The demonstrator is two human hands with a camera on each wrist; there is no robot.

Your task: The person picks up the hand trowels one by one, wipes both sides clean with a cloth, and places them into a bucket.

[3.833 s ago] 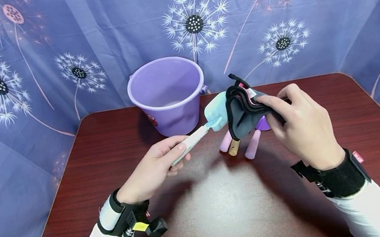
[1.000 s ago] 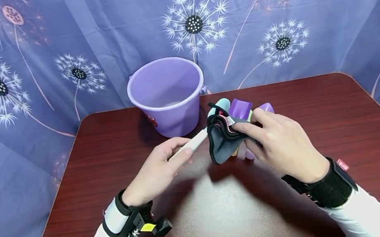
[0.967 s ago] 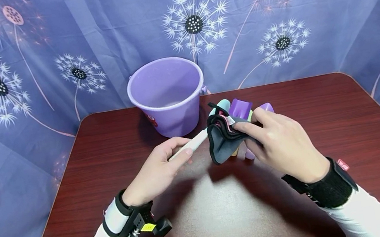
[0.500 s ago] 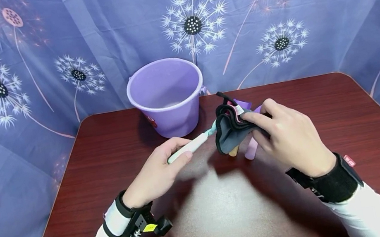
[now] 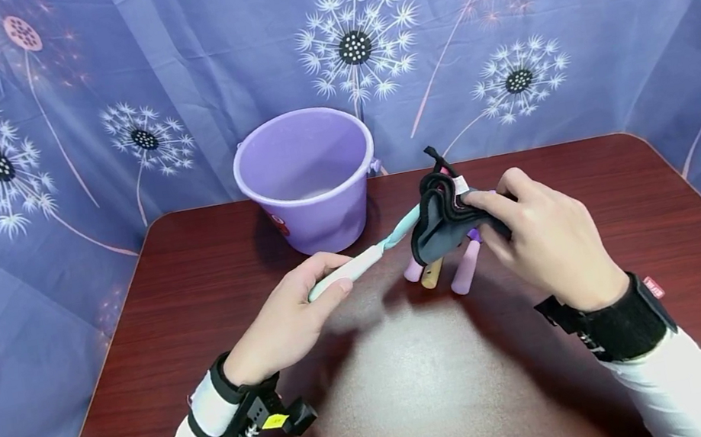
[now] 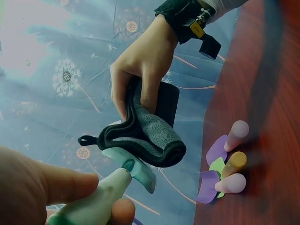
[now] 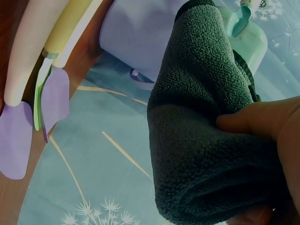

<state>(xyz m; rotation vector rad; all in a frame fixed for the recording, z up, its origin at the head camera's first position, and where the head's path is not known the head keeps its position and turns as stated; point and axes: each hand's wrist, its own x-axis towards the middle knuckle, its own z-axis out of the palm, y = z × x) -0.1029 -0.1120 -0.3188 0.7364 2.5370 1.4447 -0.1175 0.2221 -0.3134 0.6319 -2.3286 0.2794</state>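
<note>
You work in what looks like a small filming booth: a wood-grain table closed in by a dandelion-print curtain, which hangs behind the table and along its left and right sides. The camera strapped at your left wrist, over the table, also suggests a recording set. The goods are household ones: a purple bucket near the table's far edge, a grey cloth and a pale blue spatula held above the table, and other spatulas resting on it. What building surrounds the table cannot be told.
</note>
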